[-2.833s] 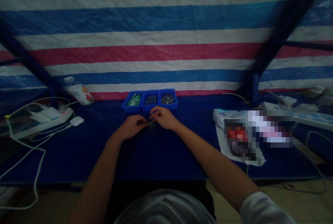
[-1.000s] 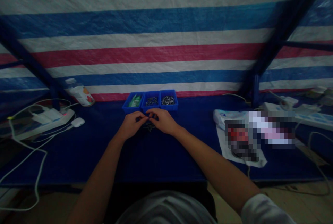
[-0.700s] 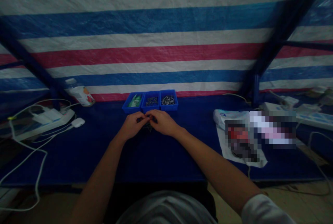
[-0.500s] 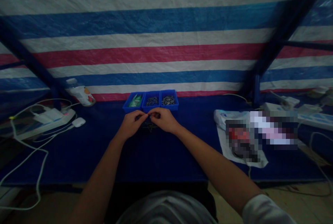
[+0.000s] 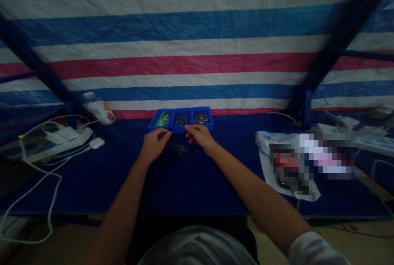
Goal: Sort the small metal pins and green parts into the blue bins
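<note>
Three blue bins stand side by side at the back of the blue table. Green and clear plastic pieces fill the left bin [image 5: 152,127]; small metal screws lie in the middle bin [image 5: 177,130] and in the right bin [image 5: 210,127]. My right hand [image 5: 198,137], just in front of the right bins, pinches a small screw-like piece [image 5: 182,126] at its fingertips. My left hand [image 5: 155,144] is closed, thumb against forefinger, in front of the left bin; what it holds, if anything, is hidden. Between and below my hands lies a small pile of screws [image 5: 179,149].
At the left are a bottle [image 5: 101,110], a white power strip [image 5: 66,144] and loose cables. To the right lie a white plastic bag [image 5: 264,141], blurred items and another power strip [image 5: 369,144]. A striped sheet [image 5: 191,65] hangs behind the table.
My hands were together over the screw pile; they have moved apart, the right hand to the right. The pile now shows fully. The whole view has shifted slightly.
</note>
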`<state>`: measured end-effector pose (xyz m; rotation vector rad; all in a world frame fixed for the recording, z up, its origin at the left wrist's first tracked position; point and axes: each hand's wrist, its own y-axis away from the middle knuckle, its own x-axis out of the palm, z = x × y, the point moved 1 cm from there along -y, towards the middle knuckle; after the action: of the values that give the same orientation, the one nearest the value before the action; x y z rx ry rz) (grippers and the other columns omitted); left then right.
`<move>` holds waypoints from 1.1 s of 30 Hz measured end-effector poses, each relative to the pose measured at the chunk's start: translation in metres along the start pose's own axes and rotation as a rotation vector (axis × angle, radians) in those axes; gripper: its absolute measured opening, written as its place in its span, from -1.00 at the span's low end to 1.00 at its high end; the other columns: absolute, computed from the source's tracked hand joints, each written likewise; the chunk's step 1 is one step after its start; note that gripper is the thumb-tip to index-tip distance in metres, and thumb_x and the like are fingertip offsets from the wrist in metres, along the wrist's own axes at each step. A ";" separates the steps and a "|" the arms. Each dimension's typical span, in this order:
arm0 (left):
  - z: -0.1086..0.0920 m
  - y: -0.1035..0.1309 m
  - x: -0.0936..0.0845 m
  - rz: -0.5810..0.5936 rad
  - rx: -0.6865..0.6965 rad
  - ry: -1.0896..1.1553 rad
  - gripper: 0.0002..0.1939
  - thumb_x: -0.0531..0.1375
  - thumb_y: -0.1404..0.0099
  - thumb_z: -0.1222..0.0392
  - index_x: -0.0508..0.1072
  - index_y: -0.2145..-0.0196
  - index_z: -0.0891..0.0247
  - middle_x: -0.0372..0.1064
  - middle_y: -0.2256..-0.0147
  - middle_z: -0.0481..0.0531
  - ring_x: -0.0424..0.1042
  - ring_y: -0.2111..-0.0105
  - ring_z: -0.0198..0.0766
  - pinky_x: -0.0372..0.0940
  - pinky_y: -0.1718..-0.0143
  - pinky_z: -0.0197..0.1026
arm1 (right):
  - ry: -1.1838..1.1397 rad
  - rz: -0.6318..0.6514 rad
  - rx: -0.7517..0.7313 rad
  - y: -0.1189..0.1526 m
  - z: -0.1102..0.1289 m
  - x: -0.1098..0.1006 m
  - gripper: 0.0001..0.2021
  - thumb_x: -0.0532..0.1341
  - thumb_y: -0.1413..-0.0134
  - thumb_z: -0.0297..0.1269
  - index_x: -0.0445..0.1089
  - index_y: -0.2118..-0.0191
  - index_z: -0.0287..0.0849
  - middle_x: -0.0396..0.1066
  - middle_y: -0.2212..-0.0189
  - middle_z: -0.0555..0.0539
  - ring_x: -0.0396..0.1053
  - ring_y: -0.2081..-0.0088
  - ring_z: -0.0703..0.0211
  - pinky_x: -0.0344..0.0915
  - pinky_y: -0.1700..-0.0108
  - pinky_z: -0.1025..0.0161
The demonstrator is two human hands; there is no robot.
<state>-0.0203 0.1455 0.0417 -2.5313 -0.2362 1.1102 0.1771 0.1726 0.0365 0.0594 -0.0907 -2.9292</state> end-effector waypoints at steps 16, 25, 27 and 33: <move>0.004 0.008 0.005 0.424 0.080 -0.013 -0.75 0.18 -0.08 0.23 0.55 0.26 0.20 0.52 0.33 0.00 0.44 0.35 -0.21 0.32 0.30 -0.20 | 0.928 0.221 -0.322 0.015 -0.008 -0.002 -0.90 0.31 0.08 -0.29 0.53 0.34 -0.05 0.50 0.39 -0.05 0.39 0.39 0.14 0.14 0.40 0.25; 0.005 0.007 0.007 0.447 0.079 -0.023 -0.79 0.16 -0.10 0.27 0.53 0.29 0.22 0.47 0.40 -0.02 0.41 0.41 -0.25 0.28 0.37 -0.22 | 0.965 0.256 -0.389 0.012 -0.009 -0.003 -0.92 0.28 -0.03 -0.32 0.54 0.35 -0.07 0.53 0.36 -0.08 0.43 0.35 0.11 0.18 0.38 0.24; 0.006 0.007 0.008 0.453 0.082 -0.018 -0.80 0.16 -0.11 0.25 0.53 0.29 0.22 0.46 0.41 -0.02 0.40 0.42 -0.25 0.27 0.38 -0.22 | 0.982 0.269 -0.397 0.012 -0.009 -0.004 -0.91 0.26 -0.07 -0.32 0.54 0.33 -0.08 0.54 0.32 -0.09 0.45 0.31 0.10 0.20 0.35 0.24; 0.004 0.007 0.007 0.492 0.040 -0.003 -0.79 0.15 -0.12 0.25 0.51 0.27 0.23 0.45 0.40 -0.02 0.40 0.41 -0.25 0.26 0.38 -0.23 | 1.030 0.276 -0.405 0.013 -0.009 -0.006 -0.88 0.24 -0.14 -0.33 0.53 0.24 -0.12 0.52 0.20 -0.13 0.44 0.16 0.07 0.27 0.20 0.22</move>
<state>-0.0183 0.1425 0.0314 -2.6210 0.4276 1.2689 0.1857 0.1602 0.0289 1.3077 0.5847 -2.2446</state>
